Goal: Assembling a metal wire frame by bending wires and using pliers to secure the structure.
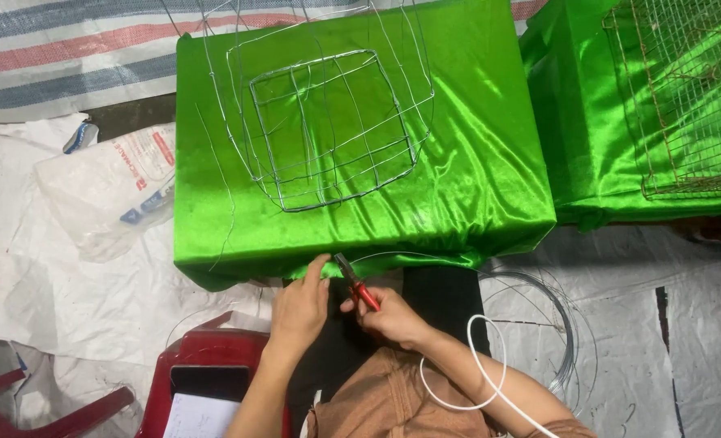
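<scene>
Green table: a big box shape (474, 162) wrapped in shiny green cloth. Everything below is placed from it.
Second green table: it (571, 122) stands just beside the first one, on its right side, with a rusty wire cage (685, 97) on top.
Floor sheets: white sheets (92, 308) lie under and around the green table, and a striped cloth (68, 40) lies past its far left corner.
Wire frame: a thin, silver, half-made basket shape (328, 130) with a square grid bottom sits on top of the green table, near the middle. Nothing is inside it.
Plastic bag: a clear, crumpled bag (109, 195) lies on the floor left of the green table.
Red chair: it (206, 353) is at the near left corner of the green table, with a white paper (198, 415) on it.
Wire coil: loops of thin wire (563, 324) lie on the floor by the near right corner.
Left hand: it (299, 308) is at the near edge of the green table, fingers curled and pinching, maybe on a thin wire; it is hard to see.
Right hand: it (393, 316) is closed around red-handled pliers (356, 282), whose tip points at the near edge.
</scene>
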